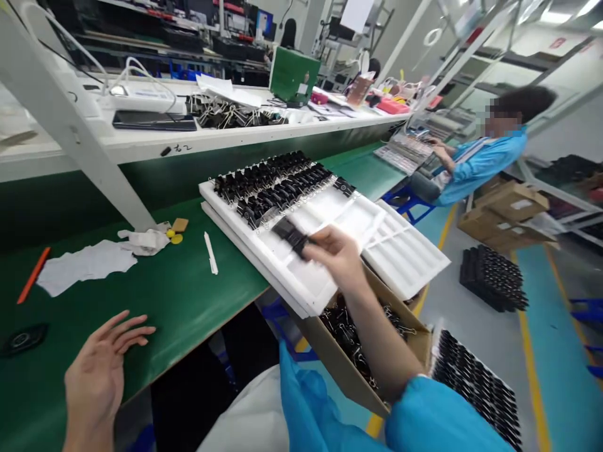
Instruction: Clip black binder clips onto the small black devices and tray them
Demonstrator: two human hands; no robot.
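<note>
My right hand (336, 251) pinches a black flat part (293, 237) over a white foam tray (306, 270). The part is smeared by motion, so its exact kind is unclear. Rows of black parts with binder clips (277, 188) fill the far side of this tray. A single black piece with a round mark (345, 186) lies at its far right. My left hand (106, 358) hovers at the near left over the green table (183, 307), fingers stretched and holding nothing. Another dark piece with a round mark (26, 339) lies to its left.
A cardboard box of binder clips (348, 333) stands below the tray, under my right forearm. A second white tray (407, 251) sits to the right. On the table lie a white pen (210, 253), a red stick (34, 275) and cloth (87, 267). A co-worker (490, 163) sits farther right.
</note>
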